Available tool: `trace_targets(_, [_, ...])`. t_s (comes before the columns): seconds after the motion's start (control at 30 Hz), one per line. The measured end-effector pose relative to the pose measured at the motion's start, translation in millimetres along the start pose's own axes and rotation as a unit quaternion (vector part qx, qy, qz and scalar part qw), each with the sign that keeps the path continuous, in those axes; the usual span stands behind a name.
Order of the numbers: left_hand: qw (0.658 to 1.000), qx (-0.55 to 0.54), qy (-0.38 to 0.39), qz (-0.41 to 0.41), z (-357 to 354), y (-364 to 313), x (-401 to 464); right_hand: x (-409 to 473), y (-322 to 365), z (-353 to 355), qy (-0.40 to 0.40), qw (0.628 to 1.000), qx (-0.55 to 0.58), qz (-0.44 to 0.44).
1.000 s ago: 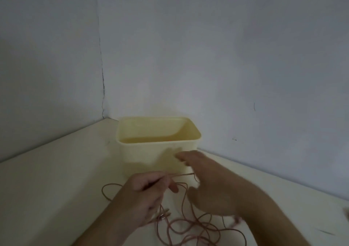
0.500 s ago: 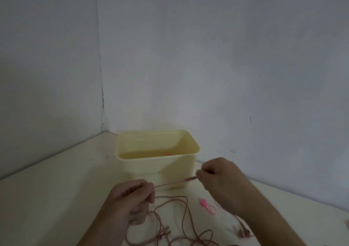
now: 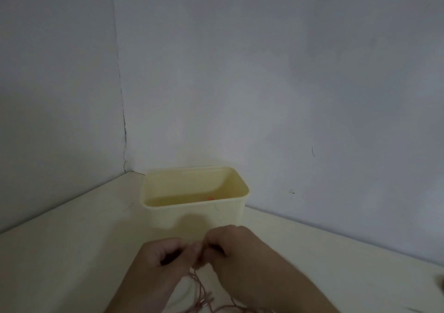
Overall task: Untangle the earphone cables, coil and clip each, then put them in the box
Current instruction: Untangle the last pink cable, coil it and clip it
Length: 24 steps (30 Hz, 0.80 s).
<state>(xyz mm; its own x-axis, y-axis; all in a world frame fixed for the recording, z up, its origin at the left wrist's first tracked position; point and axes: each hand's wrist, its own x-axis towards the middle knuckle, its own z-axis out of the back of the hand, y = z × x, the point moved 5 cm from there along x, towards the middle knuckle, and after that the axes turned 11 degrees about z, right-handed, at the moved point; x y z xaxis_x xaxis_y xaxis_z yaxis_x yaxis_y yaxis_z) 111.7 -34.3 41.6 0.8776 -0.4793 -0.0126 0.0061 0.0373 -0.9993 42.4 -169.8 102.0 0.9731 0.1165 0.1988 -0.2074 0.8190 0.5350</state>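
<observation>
Just in front of the cream plastic box [image 3: 194,210], low in the head view, the person's two hands meet over the table. The left hand [image 3: 163,262] has its fingers curled in, and the right hand [image 3: 236,250] is curled the same way, their fingertips touching at the middle. Between those fingertips both hands pinch the pinkish earphone cable [image 3: 199,286], which drops from the pinch point and trails down toward the near edge, where it spreads into loose, tangled loops between the two wrists. The picture is soft there, so the exact run of the strands cannot be told.

The box stands just beyond the hands, apart from them, open at the top. A small orange-red object [image 3: 210,198] shows inside, against the right part of the floor; what it is cannot be told.

Everything rests on a pale cream table [image 3: 72,240] pushed into a corner of the room. Grey-white walls [image 3: 288,84] rise behind and to the left, with a dark cracked seam [image 3: 123,130] running down the corner to the tabletop. At the far right edge of the table a small dark thing [image 3: 441,281] is cut off by the frame.
</observation>
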Motion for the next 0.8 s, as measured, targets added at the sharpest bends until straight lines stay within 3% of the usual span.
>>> trace_targets(0.13, [0.984,-0.148,0.07,0.067,4.8,4.2,4.5,-9.4,-20.7,39.8,-0.103,0.993,0.02,-0.059])
trace_targets(0.23, [0.955,-0.258,0.118,0.088,9.8,7.6,9.0,-20.1,-37.7,61.6,-0.158,0.968,-0.121,-0.152])
trace_targets(0.3, [0.954,-0.254,0.137,0.081,7.8,7.7,8.9,-23.2,-38.8,60.4,-0.123,0.948,-0.218,-0.195])
trace_targets(0.37, [0.966,-0.214,0.133,0.065,3.9,9.4,7.9,-19.0,-29.9,45.7,-0.063,0.957,-0.232,-0.165])
trace_targets(0.47, [0.986,-0.125,0.109,0.02,-8.8,14.7,7.9,-6.2,-4.5,10.7,0.037,0.996,-0.08,-0.028])
trace_targets(0.53, [0.987,-0.129,0.093,0.003,-13.1,19.7,7.3,-0.4,8.0,-6.2,0.073,0.997,-0.023,0.016])
trace_targets(0.6, [0.988,-0.135,0.068,0.015,-11.8,19.6,7.0,1.5,9.3,-10.5,0.06,0.996,-0.05,0.044])
trace_targets(0.7, [0.998,-0.055,0.028,0.035,-3.1,13.9,7.0,-3.6,0.6,9.7,-0.021,0.997,-0.061,0.03])
trace_targets(0.8, [0.995,-0.077,0.055,0.042,-1.8,6.6,4.5,-10.6,-12.6,34.9,-0.056,0.998,-0.01,-0.01])
